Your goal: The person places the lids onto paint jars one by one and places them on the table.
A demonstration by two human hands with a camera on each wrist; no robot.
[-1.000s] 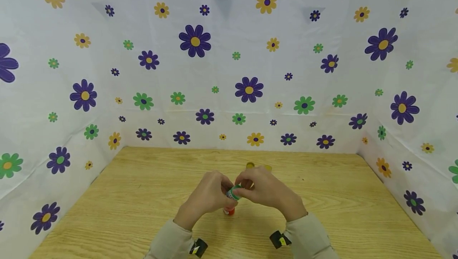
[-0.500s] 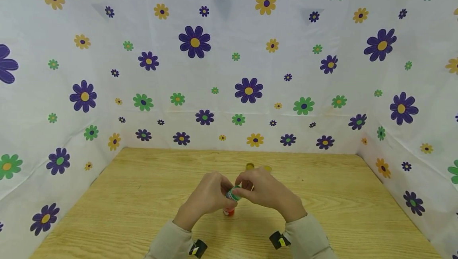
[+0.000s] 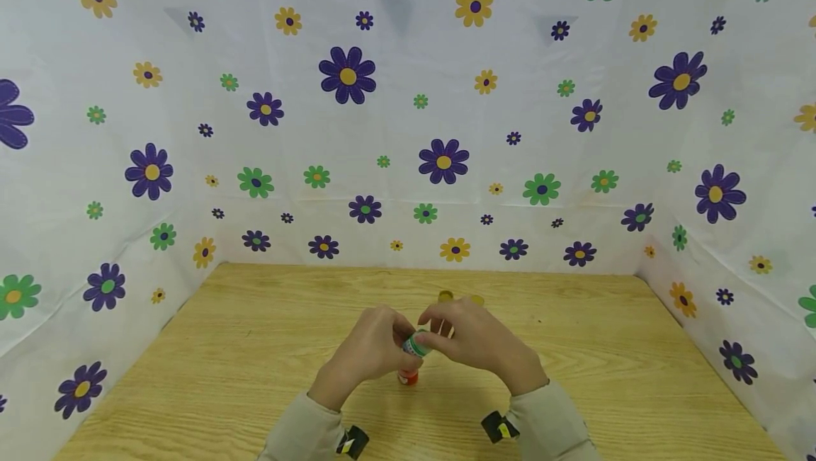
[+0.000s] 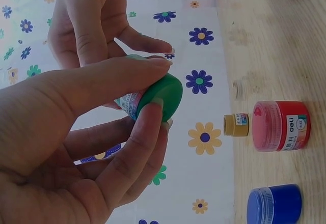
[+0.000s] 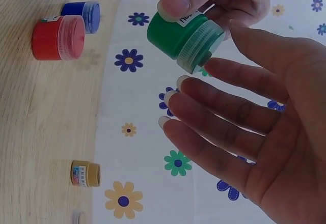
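We curl our left hand (image 3: 376, 344) around the green jar (image 3: 415, 345), thumb along one side of it and fingers bent against the other. Our right hand (image 3: 472, 333) pinches the jar's capped end between thumb and forefinger, the other three fingers reaching loosely just beside it. Our sleeved left forearm (image 3: 304, 420) and right forearm (image 3: 553, 420) slant in toward the jar from its near side.

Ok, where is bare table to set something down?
Left of the left hand, out to the left curtain; right of the right hand, out to the right curtain. Crowded: the middle, around the red jar, blue jar and yellow jar.
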